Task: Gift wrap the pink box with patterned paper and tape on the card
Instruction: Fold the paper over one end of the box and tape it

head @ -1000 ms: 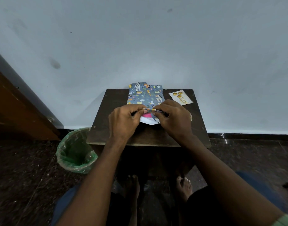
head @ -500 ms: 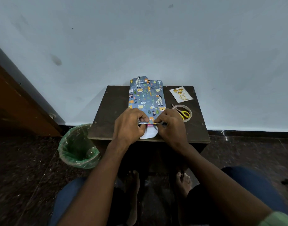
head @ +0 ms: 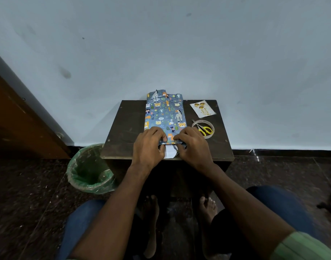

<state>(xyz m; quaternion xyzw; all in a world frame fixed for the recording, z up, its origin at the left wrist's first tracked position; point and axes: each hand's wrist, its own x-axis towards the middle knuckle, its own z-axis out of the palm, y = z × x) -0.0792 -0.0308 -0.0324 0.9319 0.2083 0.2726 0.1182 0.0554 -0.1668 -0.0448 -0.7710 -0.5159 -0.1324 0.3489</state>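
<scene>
A: Blue animal-print paper [head: 164,117] covers the box, which lies lengthwise on the dark wood table [head: 127,124], far end poking past the table's far edge by the wall [head: 161,44]. No pink showing from here.

B: Hands?

A: Both at the near end. Left hand [head: 148,145] has fingers curled, pinching the paper's near edge on the left side. Right hand [head: 193,145] does the same on the right, fingers curled on the fold. Btwn them a white flap [head: 170,152], the paper's underside, hangs down toward the table's near edge.

B: Card?

A: Card [head: 203,110] lies flat at the far right of the table, white w/ gold print, apart from the box. Just nearer than it sits a tape roll [head: 212,126] w/ yellow-handled scissors [head: 203,129] lying across its hole.

B: Anything else?

A: Bin [head: 89,169] w/ green liner on the floor, left of the table. Wood door [head: 20,124] at far left. Person's bare feet [head: 207,207] under the table, blue trousers at the knees, green sleeve [head: 301,248] at near right.
</scene>
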